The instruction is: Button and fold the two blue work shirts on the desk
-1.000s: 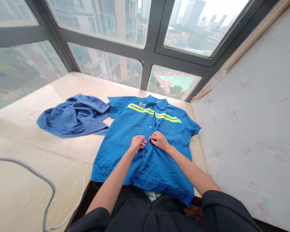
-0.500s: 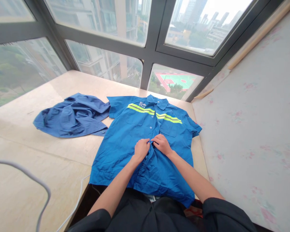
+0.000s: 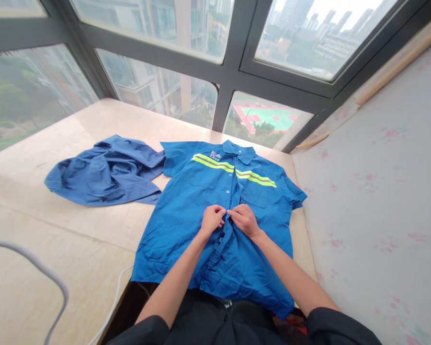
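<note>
A blue short-sleeved work shirt [image 3: 179, 215] with a yellow and grey reflective stripe [image 3: 253, 178] lies front up, its collar toward the window. Midway down its front opening, my left hand [image 3: 213, 219] pinches the placket edge with thumb and forefinger. My right hand [image 3: 244, 220] grips the opposite edge, its fingertips almost meeting the left ones. Whatever button sits between the fingertips is hidden. Buttons [image 3: 227, 191] show on the placket above my hands. Below them the front hangs loose and creased.
Left of the shirt lies a crumpled blue garment [image 3: 104, 172], touching its sleeve. A grey cable [image 3: 39, 268] and a thinner white cord [image 3: 117, 292] cross the pale wooden surface [image 3: 75, 235]. Windows stand behind; a flowered wall [image 3: 373, 215] borders the right.
My fingers have shifted slightly at the placket, the left ones looking more curled together. The whole view has moved a little; the garments lie as before.
</note>
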Motion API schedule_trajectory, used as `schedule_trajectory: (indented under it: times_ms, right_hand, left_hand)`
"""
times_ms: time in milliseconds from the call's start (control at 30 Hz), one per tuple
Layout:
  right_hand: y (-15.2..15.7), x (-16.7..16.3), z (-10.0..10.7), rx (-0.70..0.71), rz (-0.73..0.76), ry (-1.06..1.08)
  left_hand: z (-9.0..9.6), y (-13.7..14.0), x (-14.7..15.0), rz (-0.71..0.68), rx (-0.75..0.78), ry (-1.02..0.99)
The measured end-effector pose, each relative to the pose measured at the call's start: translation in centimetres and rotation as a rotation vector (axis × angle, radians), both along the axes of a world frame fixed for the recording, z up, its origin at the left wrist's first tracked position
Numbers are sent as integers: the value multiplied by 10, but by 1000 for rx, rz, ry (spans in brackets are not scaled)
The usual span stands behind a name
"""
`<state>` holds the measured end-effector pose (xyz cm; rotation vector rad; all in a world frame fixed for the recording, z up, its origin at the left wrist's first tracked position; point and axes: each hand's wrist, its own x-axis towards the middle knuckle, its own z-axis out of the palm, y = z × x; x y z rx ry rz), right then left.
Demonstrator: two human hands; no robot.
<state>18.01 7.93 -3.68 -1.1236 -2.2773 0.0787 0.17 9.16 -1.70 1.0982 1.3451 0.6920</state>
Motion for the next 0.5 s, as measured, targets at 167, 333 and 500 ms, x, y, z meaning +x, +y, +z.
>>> schedule_trajectory:
  times_ms: [167, 333, 500]
  right_hand:
    - [5, -3, 4, 47, 33, -8]
    - [7, -3, 1, -23, 27, -14]
    - [7, -3, -3, -49, 11, 4]
  left_hand:
    - [1, 8, -6, -1, -77, -105]
    - [4, 10, -11, -26, -96, -150]
    - [1, 7, -9, -22, -88, -166]
